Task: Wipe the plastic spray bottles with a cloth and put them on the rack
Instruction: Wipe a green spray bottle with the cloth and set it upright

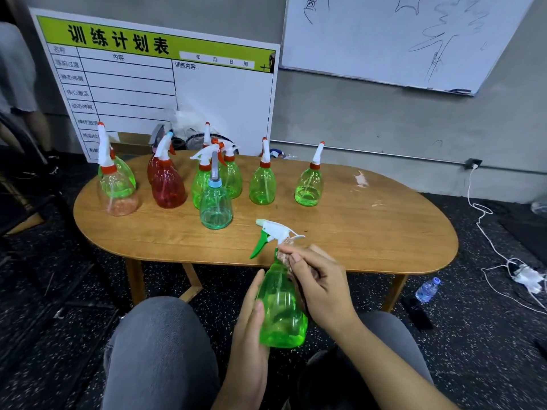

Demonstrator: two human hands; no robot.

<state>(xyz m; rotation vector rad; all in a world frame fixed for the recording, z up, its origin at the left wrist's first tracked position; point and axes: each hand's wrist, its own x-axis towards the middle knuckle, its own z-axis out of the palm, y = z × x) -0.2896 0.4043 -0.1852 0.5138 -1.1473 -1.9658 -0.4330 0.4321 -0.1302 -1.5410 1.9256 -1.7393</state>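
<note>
left hand (251, 327): fingers curled round green spray bottle (281, 309), cupping its base above lap | right hand (316, 279): pinching cloth (284, 258) against bottle neck | counter (370, 232) beyond

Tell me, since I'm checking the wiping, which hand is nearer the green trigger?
Right. The right hand presses a cloth at the bottle's neck just below the green trigger; the left hand holds the bottle lower down.

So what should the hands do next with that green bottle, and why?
Probably slide the cloth down over the body of the green bottle. The right hand pinches the cloth up at the neck only, while the left hand grips the base, so the wide lower part looks unwiped.
</note>
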